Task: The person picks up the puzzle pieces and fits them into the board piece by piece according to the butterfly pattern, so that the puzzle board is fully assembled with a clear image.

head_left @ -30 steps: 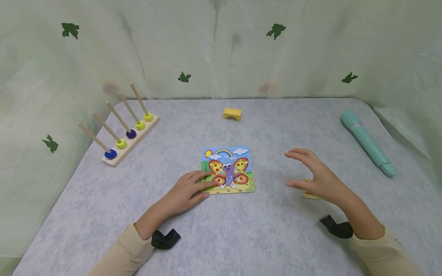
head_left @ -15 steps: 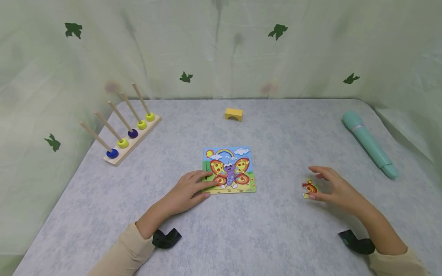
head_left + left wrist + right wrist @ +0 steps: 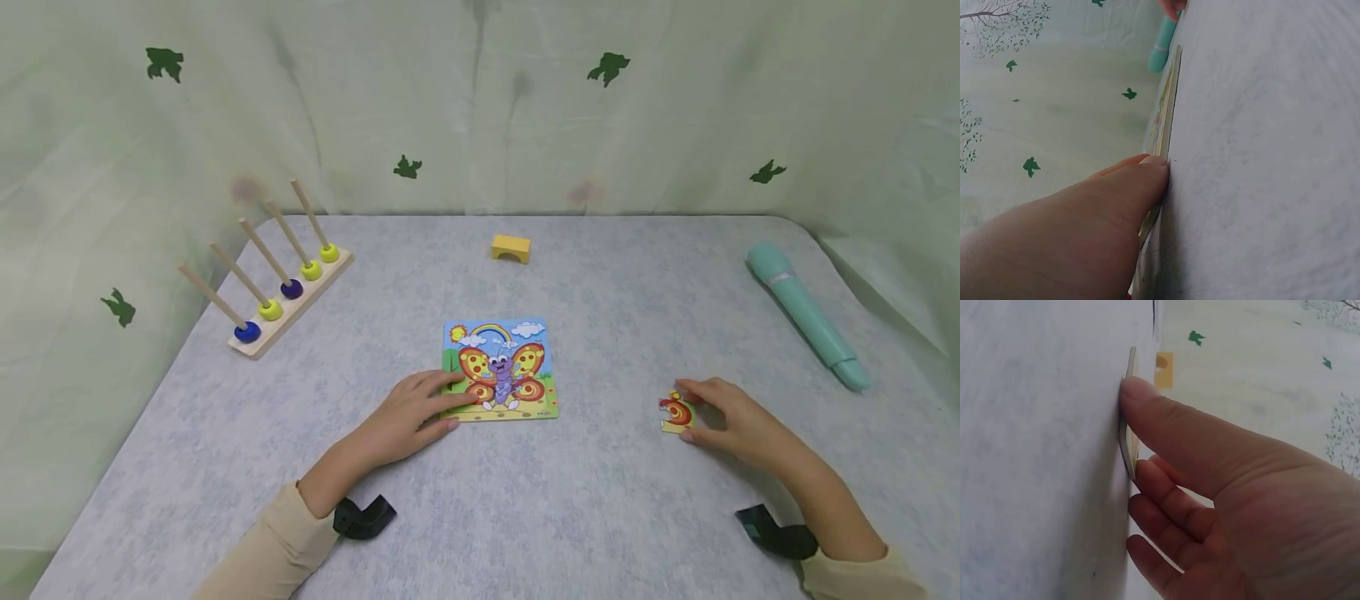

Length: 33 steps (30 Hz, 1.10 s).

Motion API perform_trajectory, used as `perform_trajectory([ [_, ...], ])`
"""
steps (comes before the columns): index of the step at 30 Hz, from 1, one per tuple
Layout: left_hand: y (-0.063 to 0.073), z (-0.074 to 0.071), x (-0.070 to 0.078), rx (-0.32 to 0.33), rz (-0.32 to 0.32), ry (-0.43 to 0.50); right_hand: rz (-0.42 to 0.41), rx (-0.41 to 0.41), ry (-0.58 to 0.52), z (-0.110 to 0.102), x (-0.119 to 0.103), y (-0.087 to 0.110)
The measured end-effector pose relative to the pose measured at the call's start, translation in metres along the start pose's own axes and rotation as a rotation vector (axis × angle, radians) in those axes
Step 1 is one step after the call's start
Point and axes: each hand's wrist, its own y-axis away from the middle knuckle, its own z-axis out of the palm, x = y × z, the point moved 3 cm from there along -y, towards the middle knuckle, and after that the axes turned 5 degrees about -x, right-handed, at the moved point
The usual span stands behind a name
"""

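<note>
A square butterfly puzzle board lies flat near the middle of the table. My left hand rests on its lower left corner with fingers extended, the thumb along the near edge in the left wrist view. Off to the right, my right hand pinches a small puzzle piece with a red and orange swirl, thumb at its near edge and index finger at its far edge. From the right wrist, the piece shows edge-on beside the thumb, low against the tabletop; the other fingers are loosely curled.
A wooden peg stand with blue and yellow beads stands at the left. A yellow arch block sits toward the back edge. At the right lies a teal microphone-shaped object. A pale curtain hangs behind the table.
My right hand has moved right and down, its thumb and fingers closing from a wide spread onto the puzzle piece. The left hand stays on the board.
</note>
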Motion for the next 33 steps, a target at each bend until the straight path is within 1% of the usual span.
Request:
perform_trajectory([
  [3, 0.0, 0.0, 0.0, -0.001, -0.002, 0.0, -0.01, -0.001, 0.016, 0.0, -0.002, 0.0],
  [6, 0.0, 0.0, 0.0, -0.006, -0.007, 0.002, 0.005, -0.004, 0.016, 0.001, -0.006, -0.001],
  [9, 0.0, 0.0, 0.0, -0.004, -0.006, 0.001, -0.01, 0.021, 0.006, 0.0, -0.014, -0.003],
  [13, 0.0, -0.001, 0.001, 0.0, -0.004, 0.001, -0.09, 0.078, -0.012, -0.004, -0.031, -0.007],
  [15, 0.0, -0.001, 0.0, -0.002, -0.007, -0.001, -0.131, 0.094, -0.021, -0.006, -0.041, -0.011],
  [18, 0.0, -0.001, 0.0, -0.006, -0.008, 0.001, -0.182, 0.101, -0.036, -0.006, -0.056, -0.021],
  [21, 0.0, -0.001, 0.001, -0.009, -0.01, 0.003, -0.214, 0.107, -0.043, -0.001, -0.072, -0.034],
  [27, -0.001, -0.001, 0.001, -0.009, -0.011, -0.003, -0.284, 0.115, -0.076, 0.016, -0.101, -0.062],
  [30, -0.002, -0.002, 0.003, 0.0, -0.015, -0.018, -0.305, 0.091, -0.081, 0.028, -0.109, -0.074],
  [33, -0.002, -0.003, 0.006, 0.016, -0.03, -0.032, -0.299, 0.051, -0.088, 0.039, -0.112, -0.087],
])
